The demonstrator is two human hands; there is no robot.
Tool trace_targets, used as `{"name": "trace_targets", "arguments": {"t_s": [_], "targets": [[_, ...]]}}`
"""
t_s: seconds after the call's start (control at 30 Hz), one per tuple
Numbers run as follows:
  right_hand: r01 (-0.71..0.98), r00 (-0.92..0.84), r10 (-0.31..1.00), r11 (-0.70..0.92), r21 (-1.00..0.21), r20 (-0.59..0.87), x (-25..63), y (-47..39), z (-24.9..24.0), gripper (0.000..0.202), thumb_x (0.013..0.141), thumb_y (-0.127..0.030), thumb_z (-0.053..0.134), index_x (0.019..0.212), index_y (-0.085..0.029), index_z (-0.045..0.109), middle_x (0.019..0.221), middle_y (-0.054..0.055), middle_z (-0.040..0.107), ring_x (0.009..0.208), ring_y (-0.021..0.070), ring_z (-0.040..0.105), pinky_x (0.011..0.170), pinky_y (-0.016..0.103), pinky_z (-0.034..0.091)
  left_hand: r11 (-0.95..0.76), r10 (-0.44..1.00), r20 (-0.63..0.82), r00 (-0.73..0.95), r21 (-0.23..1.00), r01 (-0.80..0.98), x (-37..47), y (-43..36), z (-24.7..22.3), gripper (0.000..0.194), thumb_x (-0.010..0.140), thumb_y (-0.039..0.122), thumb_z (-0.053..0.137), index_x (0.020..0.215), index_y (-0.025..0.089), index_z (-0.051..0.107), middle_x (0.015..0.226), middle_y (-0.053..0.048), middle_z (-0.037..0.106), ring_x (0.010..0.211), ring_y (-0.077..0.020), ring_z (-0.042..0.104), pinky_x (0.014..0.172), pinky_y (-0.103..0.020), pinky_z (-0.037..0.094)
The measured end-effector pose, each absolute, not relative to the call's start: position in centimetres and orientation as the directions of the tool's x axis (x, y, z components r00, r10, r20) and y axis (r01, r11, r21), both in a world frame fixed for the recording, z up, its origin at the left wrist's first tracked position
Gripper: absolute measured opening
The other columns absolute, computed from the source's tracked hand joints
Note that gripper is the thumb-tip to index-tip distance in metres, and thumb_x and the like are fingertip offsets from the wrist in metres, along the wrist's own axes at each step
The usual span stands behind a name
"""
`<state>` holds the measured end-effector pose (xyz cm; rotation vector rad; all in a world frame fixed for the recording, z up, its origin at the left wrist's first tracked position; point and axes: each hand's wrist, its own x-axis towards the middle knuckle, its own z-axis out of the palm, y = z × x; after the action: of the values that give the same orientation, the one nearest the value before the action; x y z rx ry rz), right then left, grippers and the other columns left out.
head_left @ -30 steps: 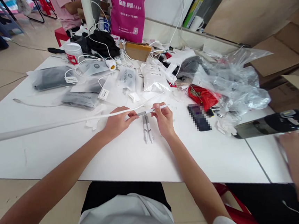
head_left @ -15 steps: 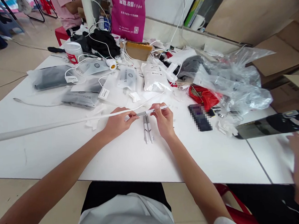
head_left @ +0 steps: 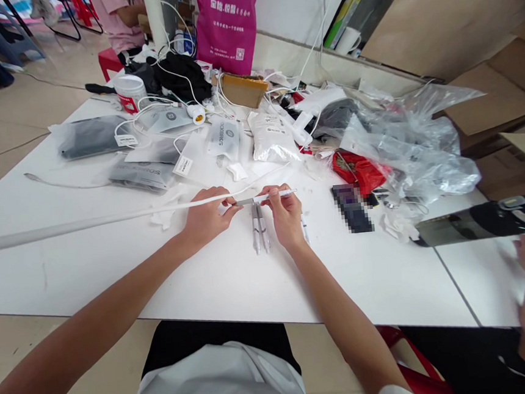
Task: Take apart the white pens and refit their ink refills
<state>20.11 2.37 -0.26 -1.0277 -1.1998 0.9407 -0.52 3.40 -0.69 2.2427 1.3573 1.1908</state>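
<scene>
Hold the pen [head_left: 247,201] straight and nearly level over the table [head_left: 234,291], supported at both sides. With the left hand [head_left: 206,217] pinching the grey end and the right hand [head_left: 286,216] gripping the white barrel, best match the pressure: firm enough to prevent slipping, light enough to avoid bending. Move both wrists along one line; probably risky to lever one side against the other, with strain falling on the narrow stretch between. Watch the white cable [head_left: 153,212] crossing in front of the left hand in this view; cannot tell about contact there. Mind also the two pens [head_left: 255,234] lying side by side just below, easy to knock with a dropped wrist.

As for looks: slim and straight, white along the barrel, grey toward the left hand, with a thin end poking out beyond the right fingers. Slopes slightly, higher at the right. Cannot make out the grey piece as joined or merely held against the white. Resembles the pair below, and apparently another pen [head_left: 305,229], partly hidden behind the right hand.
</scene>
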Motion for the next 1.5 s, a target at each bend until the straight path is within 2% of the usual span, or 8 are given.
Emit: {"name": "trace_targets", "arguments": {"t_s": [0.23, 0.37, 0.53, 0.87, 1.0, 1.13, 1.33, 1.5], "targets": [[-0.374, 0.205, 0.962, 0.247, -0.894, 0.180, 22.0, 3.4, 1.8, 0.045, 0.092, -0.070, 0.074, 0.090, -0.028, 0.057, 0.082, -0.003, 0.064, 0.082, 0.0164, 0.069, 0.088, 0.038, 0.060, -0.522, 0.847, 0.456, 0.272, 0.620, 0.585, -0.3, 3.2, -0.7, 0.019, 0.096, 0.038, 0.080, 0.102, 0.023, 0.069, 0.100, -0.002, 0.076, 0.090, -0.0215, 0.070, 0.097, -0.039, 0.051], [-0.522, 0.230, 0.960, 0.258, -0.813, 0.156, 26.1, 4.2, 3.4, 0.055, 0.096, -0.072, 0.066, 0.075, -0.026, 0.044, 0.065, -0.007, 0.032, 0.055, 0.0126, 0.041, 0.061, 0.031, 0.054, -0.522, 0.850, 0.440, 0.290, 0.632, 0.573, -0.3, 3.2, -0.8, 0.013, 0.101, 0.035, 0.072, 0.105, 0.023, 0.069, 0.104, -0.003, 0.077, 0.089, -0.0204, 0.072, 0.099, -0.039, 0.052], [-0.658, 0.263, 0.952, 0.295, -0.693, 0.156, 29.2, 4.4, 3.4, 0.056, 0.104, -0.055, 0.056, 0.064, -0.024, 0.033, 0.064, -0.007, 0.018, 0.052, 0.0116, 0.024, 0.049, 0.026, 0.041, -0.533, 0.843, 0.449, 0.297, 0.619, 0.577, -0.3, 3.1, -0.7, 0.013, 0.104, 0.035, 0.066, 0.105, 0.023, 0.071, 0.098, -0.003, 0.078, 0.090, -0.0205, 0.072, 0.099, -0.039, 0.053], [-0.622, 0.265, 0.950, 0.299, -0.724, 0.164, 28.6, 4.1, 3.4, 0.054, 0.100, -0.057, 0.058, 0.064, -0.025, 0.034, 0.063, -0.007, 0.017, 0.052, 0.0123, 0.022, 0.050, 0.030, 0.041, -0.637, 0.770, 0.445, 0.458, 0.583, 0.504, -0.5, 3.2, -0.9, 0.017, 0.108, 0.032, 0.058, 0.116, 0.022, 0.070, 0.106, -0.006, 0.079, 0.099, -0.0229, 0.073, 0.100, -0.042, 0.053], [-0.615, 0.238, 0.951, 0.303, -0.728, 0.195, 28.6, 3.9, 4.5, 0.044, 0.099, -0.059, 0.062, 0.073, -0.026, 0.052, 0.066, -0.005, 0.032, 0.057, 0.0138, 0.039, 0.061, 0.033, 0.052, -0.768, 0.626, 0.447, 0.639, 0.498, 0.403, -0.3, 2.8, -0.9, 0.028, 0.110, 0.033, 0.059, 0.133, 0.023, 0.071, 0.123, -0.011, 0.077, 0.116, -0.0274, 0.069, 0.106, -0.046, 0.053], [-0.487, 0.286, 0.936, 0.328, -0.810, 0.207, 29.8, 2.8, 5.4, 0.033, 0.098, -0.059, 0.070, 0.087, -0.028, 0.066, 0.085, -0.001, 0.057, 0.078, 0.0148, 0.060, 0.082, 0.036, 0.059, -0.820, 0.533, 0.430, 0.729, 0.475, 0.319, 0.2, 2.1, -1.5, 0.034, 0.108, 0.036, 0.064, 0.140, 0.029, 0.072, 0.141, -0.012, 0.072, 0.129, -0.0296, 0.064, 0.112, -0.049, 0.052], [-0.026, 0.497, 0.806, 0.384, -0.923, 0.322, 34.1, -1.4, 2.7, 0.039, 0.092, -0.067, 0.075, 0.102, -0.030, 0.077, 0.095, 0.001, 0.068, 0.072, 0.0136, 0.061, 0.069, 0.032, 0.056, -0.790, 0.589, 0.414, 0.694, 0.477, 0.385, 0.2, 2.1, -1.8, 0.027, 0.110, 0.038, 0.058, 0.102, 0.023, 0.078, 0.126, -0.010, 0.073, 0.112, -0.0270, 0.067, 0.104, -0.046, 0.052], [0.550, 0.320, 0.844, 0.204, -0.810, 0.430, 35.5, -5.0, -1.1, 0.034, 0.097, -0.052, 0.074, 0.119, -0.027, 0.079, 0.131, 0.012, 0.073, 0.120, 0.0285, 0.072, 0.100, 0.051, 0.060, -0.664, 0.742, 0.367, 0.561, 0.519, 0.539, 0.0, 2.7, -1.9, 0.018, 0.106, 0.038, 0.062, 0.105, 0.021, 0.066, 0.114, -0.010, 0.069, 0.096, -0.0260, 0.068, 0.091, -0.044, 0.054]]}}
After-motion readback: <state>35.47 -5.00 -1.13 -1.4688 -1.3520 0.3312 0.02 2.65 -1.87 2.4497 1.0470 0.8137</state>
